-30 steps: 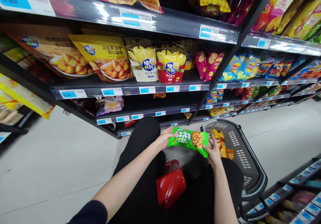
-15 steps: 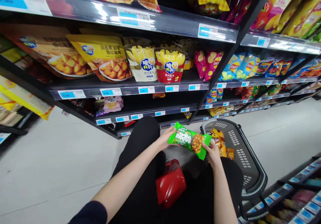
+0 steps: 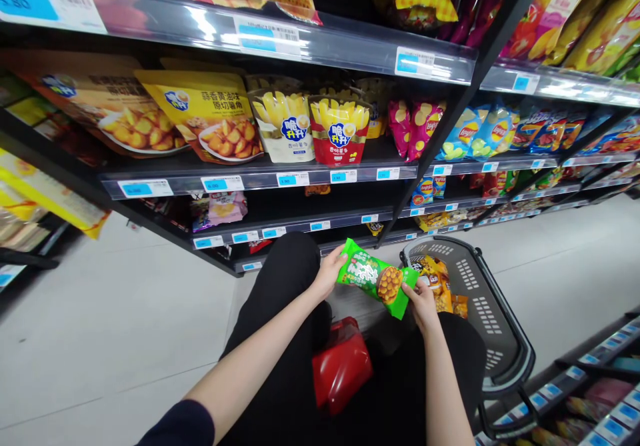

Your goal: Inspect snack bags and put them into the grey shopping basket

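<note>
A green snack bag with a picture of round brown nuts or beans is stretched between my two hands, above my knees. My left hand grips its upper left end, thumb on the front. At the lower right corner, my right hand pinches the bag between thumb and fingers. Just right of that hand, a grey shopping basket stands on the floor with orange and yellow snack bags in it. A shiny red object lies below, between my legs; its kind is unclear.
Black shelves full of snack packets run across in front of me, close to my knees. Another shelf unit is at the lower right, and one with yellow packets at the left. Pale floor tiles lie on the left.
The green snack bag has tilted slightly and shifted a little in my hands. Both hands keep hold of it, and the rest looks nearly the same.
</note>
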{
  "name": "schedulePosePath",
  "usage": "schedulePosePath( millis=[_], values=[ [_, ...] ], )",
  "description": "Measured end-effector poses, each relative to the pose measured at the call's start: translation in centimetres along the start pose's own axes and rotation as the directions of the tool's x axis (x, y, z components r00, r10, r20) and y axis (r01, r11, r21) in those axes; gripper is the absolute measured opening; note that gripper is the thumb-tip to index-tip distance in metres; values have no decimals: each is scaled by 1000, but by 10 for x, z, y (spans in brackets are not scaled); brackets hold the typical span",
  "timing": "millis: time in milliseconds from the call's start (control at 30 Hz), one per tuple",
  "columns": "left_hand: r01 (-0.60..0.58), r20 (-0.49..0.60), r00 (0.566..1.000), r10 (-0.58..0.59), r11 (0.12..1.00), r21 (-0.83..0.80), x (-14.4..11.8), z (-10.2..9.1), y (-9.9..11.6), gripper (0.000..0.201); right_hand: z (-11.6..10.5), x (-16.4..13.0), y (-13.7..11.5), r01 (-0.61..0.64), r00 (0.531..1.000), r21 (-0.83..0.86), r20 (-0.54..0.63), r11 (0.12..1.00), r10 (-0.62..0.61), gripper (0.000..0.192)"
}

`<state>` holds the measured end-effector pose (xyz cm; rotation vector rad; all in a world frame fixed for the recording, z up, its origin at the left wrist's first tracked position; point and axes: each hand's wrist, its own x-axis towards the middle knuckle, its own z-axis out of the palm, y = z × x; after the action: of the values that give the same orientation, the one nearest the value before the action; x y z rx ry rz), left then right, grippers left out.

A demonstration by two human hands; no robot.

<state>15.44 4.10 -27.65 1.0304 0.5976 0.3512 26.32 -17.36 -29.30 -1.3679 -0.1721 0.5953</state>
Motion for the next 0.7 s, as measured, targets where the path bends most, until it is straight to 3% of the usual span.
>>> schedulePosePath(
  millis=[200, 400, 700],
  values=[
    [-49, 18, 999, 48, 997, 54, 3, -2, -5, 56, -1, -1, 1, 3, 1000, -31, 7, 1000, -3, 39],
    [-114, -27, 992, 124, 963, 245, 9, -7, -11, 36, -3, 4, 2, 53, 997, -131, -57, 990, -61, 40],
    [-156, -4, 987, 161, 962, 223, 5, -6, -4, 28, -1, 4, -2, 115, 987, -258, -81, 959, -140, 31]
  ],
)
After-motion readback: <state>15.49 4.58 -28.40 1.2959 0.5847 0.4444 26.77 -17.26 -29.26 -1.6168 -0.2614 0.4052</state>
